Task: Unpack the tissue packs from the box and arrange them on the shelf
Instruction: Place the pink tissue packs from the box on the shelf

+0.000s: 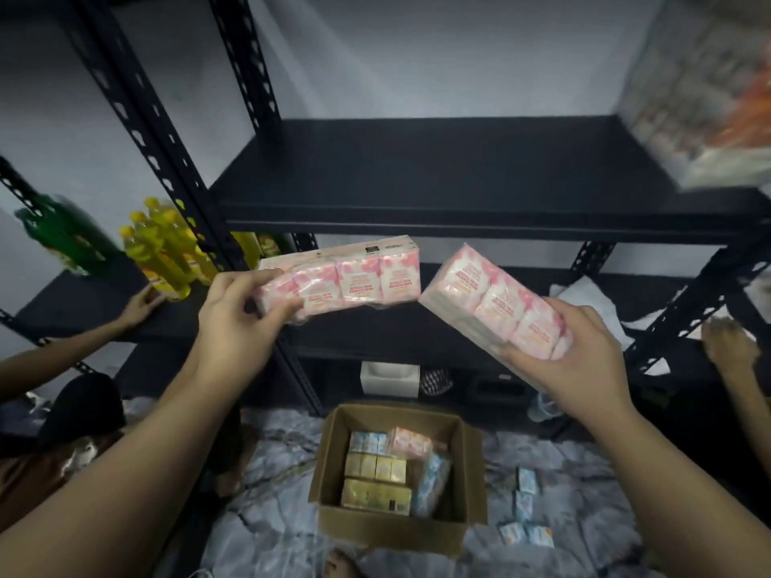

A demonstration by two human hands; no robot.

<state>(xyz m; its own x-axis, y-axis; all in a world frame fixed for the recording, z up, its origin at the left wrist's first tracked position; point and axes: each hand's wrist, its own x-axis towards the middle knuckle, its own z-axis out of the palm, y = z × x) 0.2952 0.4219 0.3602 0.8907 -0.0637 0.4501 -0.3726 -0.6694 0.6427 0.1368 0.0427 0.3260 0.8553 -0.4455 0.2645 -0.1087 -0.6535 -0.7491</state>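
Observation:
My left hand (238,319) grips the left end of a pink tissue pack (354,281), held level in front of the black shelf (417,177). In my right hand (571,352) is a second pink tissue pack (484,302), tilted down to the right. Both packs hang just below the shelf's front edge. Below them on the floor stands an open cardboard box (375,527) holding yellow, blue and pink tissue packs (379,473).
Another person's hand (142,304) rests by yellow bottles (167,248) on the left rack. Someone else's hand (728,348) reaches in at right. Loose blue packs (525,511) lie on the floor. A blurred wrapped bundle (709,89) sits at the shelf's right end.

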